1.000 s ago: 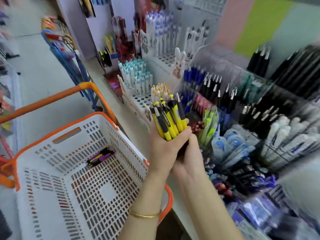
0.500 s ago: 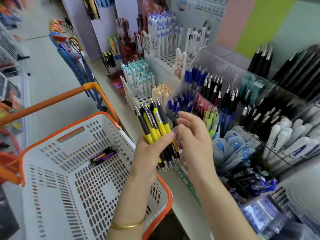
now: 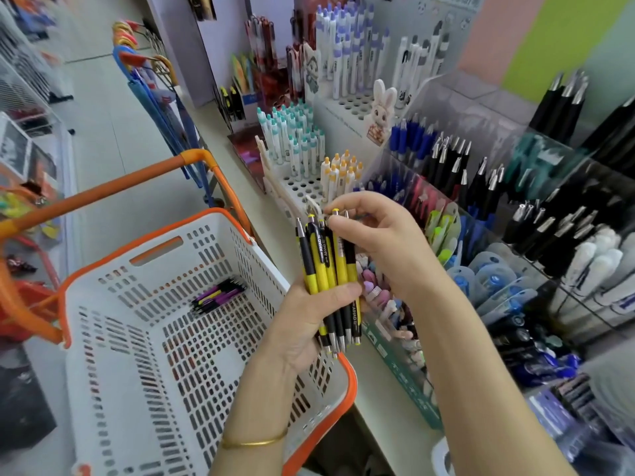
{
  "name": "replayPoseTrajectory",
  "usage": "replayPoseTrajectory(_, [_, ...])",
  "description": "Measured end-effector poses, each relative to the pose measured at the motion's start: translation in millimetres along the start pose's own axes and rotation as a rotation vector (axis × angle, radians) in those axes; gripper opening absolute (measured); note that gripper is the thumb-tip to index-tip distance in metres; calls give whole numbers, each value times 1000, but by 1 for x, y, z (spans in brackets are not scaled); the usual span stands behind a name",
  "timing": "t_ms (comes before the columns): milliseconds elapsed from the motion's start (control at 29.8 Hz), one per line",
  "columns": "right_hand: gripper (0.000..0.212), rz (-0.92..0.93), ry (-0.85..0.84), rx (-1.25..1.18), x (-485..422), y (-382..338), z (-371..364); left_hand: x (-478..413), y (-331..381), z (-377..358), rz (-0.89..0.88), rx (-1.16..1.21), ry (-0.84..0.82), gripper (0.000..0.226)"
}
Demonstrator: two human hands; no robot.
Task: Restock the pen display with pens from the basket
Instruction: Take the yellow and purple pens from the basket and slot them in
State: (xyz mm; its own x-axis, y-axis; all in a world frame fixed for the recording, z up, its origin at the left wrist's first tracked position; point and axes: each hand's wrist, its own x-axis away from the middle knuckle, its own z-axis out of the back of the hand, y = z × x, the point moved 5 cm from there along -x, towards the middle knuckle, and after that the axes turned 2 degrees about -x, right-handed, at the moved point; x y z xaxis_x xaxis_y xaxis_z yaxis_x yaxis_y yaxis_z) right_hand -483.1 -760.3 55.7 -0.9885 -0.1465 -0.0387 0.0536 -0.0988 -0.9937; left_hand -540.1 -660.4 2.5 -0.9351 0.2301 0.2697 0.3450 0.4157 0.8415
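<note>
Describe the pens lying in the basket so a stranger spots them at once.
Find the white basket with the orange rim. On its slotted floor lies a small bundle of purple and black pens. Unlike the yellow pens in the left hand, they lie untouched.

Basket (image 3: 103, 389) left of pen display (image 3: 481, 207); pens (image 3: 218, 295) in basket.

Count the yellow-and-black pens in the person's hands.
5 yellow-and-black pens show, side by side in the left hand, which grips their middles, clicker ends up. The right hand pinches the top of one. More may be hidden behind them.
</note>
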Motion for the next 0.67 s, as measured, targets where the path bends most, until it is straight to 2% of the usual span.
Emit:
replayPoseTrajectory(201, [5,17,101,-54,-2,9,0,-9,-9,15,55,97,30,36])
replayPoseTrajectory(235, [6,19,113,-68,-2,10,0,-10,-9,15,52,104,33,42])
replayPoseTrajectory(336, [8,32,157,-136,1,12,0,-13,-12,11,60,134,38,88])
replayPoseTrajectory(403, [9,42,185,-151,3,14,1,-14,-15,8,71,146,41,97])
replayPoseTrajectory(672, [10,-30,216,-117,4,26,5,-16,-22,0,107,233,-12,64])
